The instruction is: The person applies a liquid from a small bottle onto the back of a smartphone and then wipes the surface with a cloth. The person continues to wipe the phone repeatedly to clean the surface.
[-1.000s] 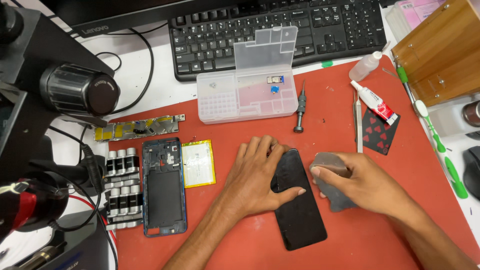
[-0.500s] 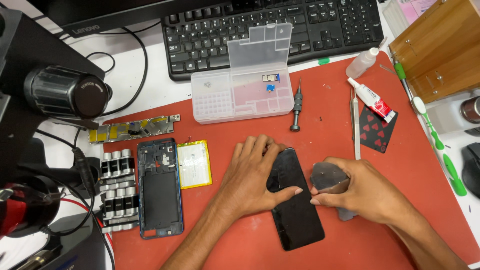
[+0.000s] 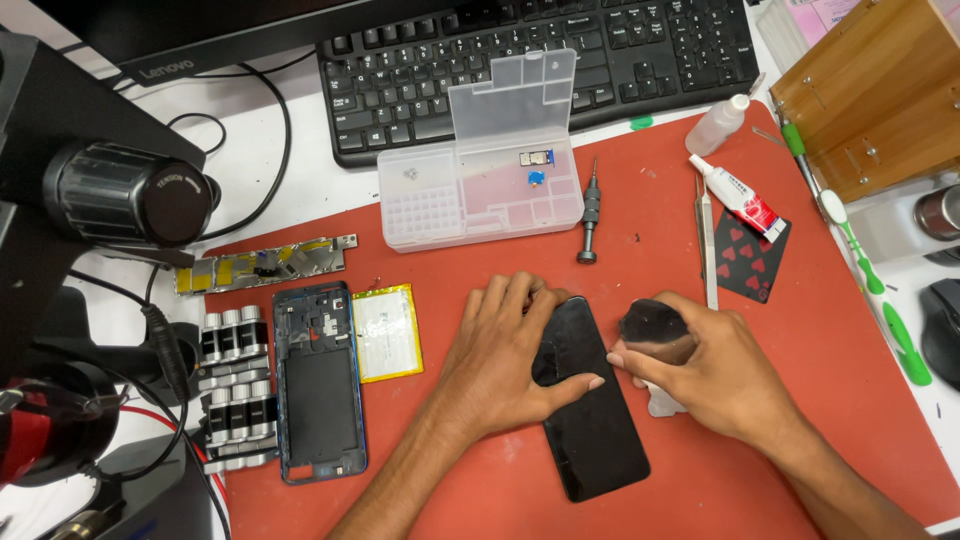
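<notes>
One black phone screen (image 3: 590, 400) flat on red mat (image 3: 800, 400), lengthwise toward viewer, slightly angled, near mat centre. Left hand (image 3: 510, 355) spread flat over upper-left corner of screen, thumb laid across glass, pinning it down. Right hand (image 3: 715, 375) just beside right edge of screen, fingers curled and pinching one grey cloth (image 3: 655, 335), bunched, partly hidden under palm. Screen judged thin, rigid, light, glossy and slippery; likely brittle, so best held by long edges or pinned flat at a corner, no bending. Cloth soft, limp, easy to grip anywhere. Further out, left of screen: one yellow battery (image 3: 385, 332), one blue phone frame (image 3: 318, 385), one metal shield plate (image 3: 265, 265) with yellow patches, two rows of small cylindrical pieces (image 3: 235, 375). Above: one clear parts box (image 3: 480, 185), lid open, few small parts inside; one small screwdriver (image 3: 588, 215) beside it. Right of these: one pair of tweezers (image 3: 705, 240), one glue tube (image 3: 738, 192), one playing card (image 3: 752, 260), one small squeeze bottle (image 3: 718, 125), two green-and-white toothbrushes (image 3: 870, 290), one wooden box (image 3: 880, 90). One black keyboard (image 3: 540, 50) on white surface (image 3: 290, 170) at back; microscope knob (image 3: 130, 195) at far left.
</notes>
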